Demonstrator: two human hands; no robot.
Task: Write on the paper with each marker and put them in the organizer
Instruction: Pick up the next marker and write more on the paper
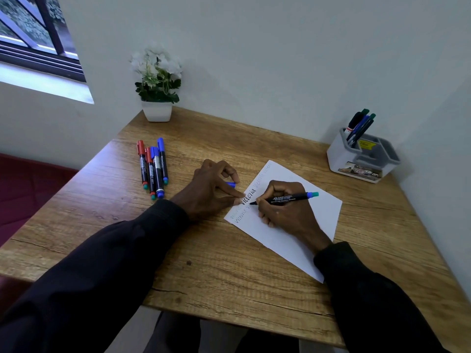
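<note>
Head cam: right hand (283, 207) grips marker (285, 199), tip on paper (316, 212) mid-desk; left hand (214, 192) pinches cap (230, 184), pins paper edge. Risk: paper slips w/o that hold, smearing ink.

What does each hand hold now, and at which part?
The right hand holds a black marker near its tip end, tip on the paper. The left hand holds a blue cap between its fingers.

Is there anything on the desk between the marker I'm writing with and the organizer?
Nothing visible. From the marker in the right hand, the way to the organizer crosses only paper and bare table. Its front compartments look open.
</note>
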